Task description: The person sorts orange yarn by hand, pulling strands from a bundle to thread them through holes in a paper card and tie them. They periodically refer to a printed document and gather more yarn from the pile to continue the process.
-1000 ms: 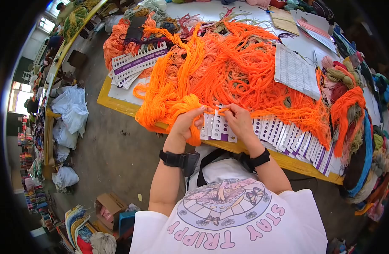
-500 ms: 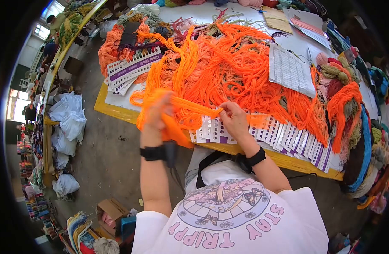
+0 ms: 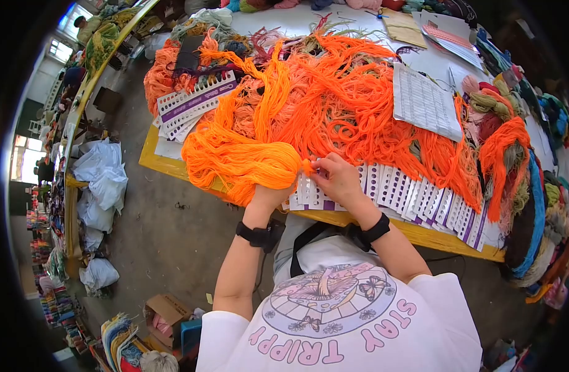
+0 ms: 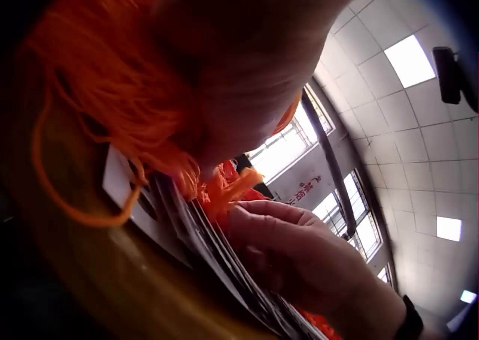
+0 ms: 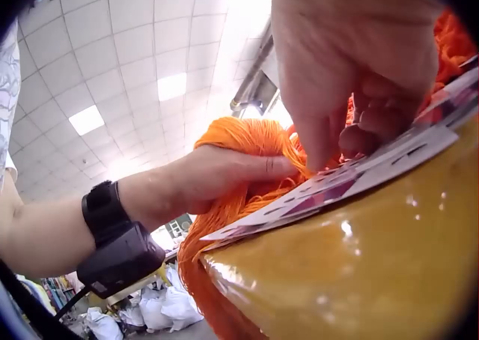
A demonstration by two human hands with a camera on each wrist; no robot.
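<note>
Left hand [image 3: 267,197] is clamped round a fat orange hank [image 3: 238,162], which bulges out to the left and spills over the near table edge [image 3: 439,240]. Right hand [image 3: 339,181] is drawn narrow, its fingertips [image 5: 353,139] nipping the hank's loose end down onto a punched card [image 3: 310,189]. That card lies right at the near edge, between the two hands.

There's plenty crowding in. A row of cards [image 3: 424,201] fans away to the right, just beside the right hand. Directly on the far side, a big orange yarn heap [image 3: 340,105] presses up against the hands, with strands draped over the far ends of the row. A printed sheet [image 3: 424,102] lies on the heap, far and right. A second stack of cards [image 3: 194,99] sits far left, half buried in yarn. Mixed-colour skeins [image 3: 532,211] bank up along the right side of the table.

As for room, the far side and the right are walled in by yarn. The hands work on the table's very lip, with the person's body close on the near side. The open way is left, off the table's corner, over bare floor [image 3: 173,235]. White bags [image 3: 101,177] lie well apart there, and a cardboard box [image 3: 166,305] sits nearer.
</note>
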